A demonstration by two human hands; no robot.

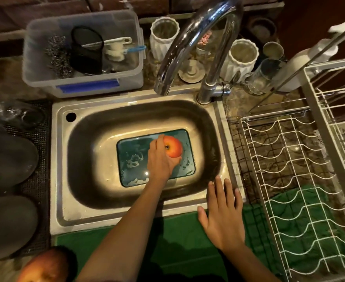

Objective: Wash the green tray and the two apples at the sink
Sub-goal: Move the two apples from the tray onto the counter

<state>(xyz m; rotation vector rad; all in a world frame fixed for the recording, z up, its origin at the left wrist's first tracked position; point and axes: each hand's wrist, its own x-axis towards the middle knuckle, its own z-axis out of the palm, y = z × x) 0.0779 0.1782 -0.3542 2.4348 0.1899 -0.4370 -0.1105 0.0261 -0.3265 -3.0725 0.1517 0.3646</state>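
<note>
Apple (173, 147) was gripped by your left hand (161, 159) over the green tray (135, 157); your right hand (222, 216) lay flat, empty. Turning it under running water would probably have served best.

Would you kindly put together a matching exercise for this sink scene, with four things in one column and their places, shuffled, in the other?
Things:
1. green tray
2. apple in hand
3. second apple
4. right hand

Places:
A. bottom left corner of the view, outside the sink
B. flat on the floor of the sink basin
C. open, over the sink's front right rim
D. gripped by the left hand above the tray

Pairs: 1-B, 2-D, 3-A, 4-C
</note>
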